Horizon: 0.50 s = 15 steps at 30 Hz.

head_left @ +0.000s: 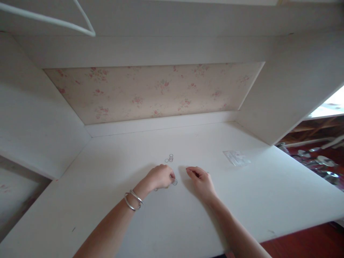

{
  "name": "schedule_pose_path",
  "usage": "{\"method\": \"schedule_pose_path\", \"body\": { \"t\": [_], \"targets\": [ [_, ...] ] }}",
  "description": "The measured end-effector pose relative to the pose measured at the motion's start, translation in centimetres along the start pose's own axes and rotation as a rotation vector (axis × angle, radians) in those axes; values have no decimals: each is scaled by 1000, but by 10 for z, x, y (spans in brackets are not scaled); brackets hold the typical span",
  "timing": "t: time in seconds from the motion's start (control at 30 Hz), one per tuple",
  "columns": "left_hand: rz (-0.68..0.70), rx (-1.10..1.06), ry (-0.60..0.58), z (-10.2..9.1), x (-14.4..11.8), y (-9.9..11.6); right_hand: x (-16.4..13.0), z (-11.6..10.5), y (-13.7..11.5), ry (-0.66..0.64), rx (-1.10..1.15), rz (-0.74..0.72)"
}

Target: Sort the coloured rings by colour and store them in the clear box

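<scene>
Where I'm standing, I see one person at a white table [113,157], both bare hands down near the middle. Left hand [160,175]: fingers bent down and drawn narrow, tips right at a couple of small thin rings [174,182], apparently overlapping, on the tabletop. Touching, by the look of it; cannot tell whether they're actually pinched. Something small also peeks out under that hand, too hidden to name. Right hand [200,182]: just across from the left, apart from it, fingers curled in, thumb and forefinger close together. Can't tell if anything is between them.

Beyond the left hand, a small ring cluster [170,158] lies loose, untouched. Clear plastic packet [236,158] is flat off to the right, well apart from both hands; contents unclear. Two silver bangles [137,197] on the left wrist.

Step in hand, my judgement: handling or sorting the rings one-handed, right hand waiting close by. Next move seems to call for a precise fingertip pinch on a thin rim, since rings this flat would probably slide.
</scene>
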<state>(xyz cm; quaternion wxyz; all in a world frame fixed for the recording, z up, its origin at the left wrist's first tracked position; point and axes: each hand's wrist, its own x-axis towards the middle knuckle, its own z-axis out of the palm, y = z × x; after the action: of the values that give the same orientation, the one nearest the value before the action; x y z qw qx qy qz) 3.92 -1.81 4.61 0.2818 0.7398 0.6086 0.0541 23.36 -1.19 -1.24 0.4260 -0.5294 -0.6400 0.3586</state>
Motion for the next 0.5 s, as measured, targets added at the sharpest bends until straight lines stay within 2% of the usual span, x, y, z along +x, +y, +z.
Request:
{"method": "schedule_pose_path", "body": {
  "t": [0.13,0.37,0.5],
  "targets": [
    [45,38,14,5,4,0,1,1,2,1,5,-8],
    [-2,7,49,4,5,-5,1,1,3,0,16,-1],
    [-4,-113,173,-7,-3,-20,0,0,2,-19,22,2]
  ]
}}
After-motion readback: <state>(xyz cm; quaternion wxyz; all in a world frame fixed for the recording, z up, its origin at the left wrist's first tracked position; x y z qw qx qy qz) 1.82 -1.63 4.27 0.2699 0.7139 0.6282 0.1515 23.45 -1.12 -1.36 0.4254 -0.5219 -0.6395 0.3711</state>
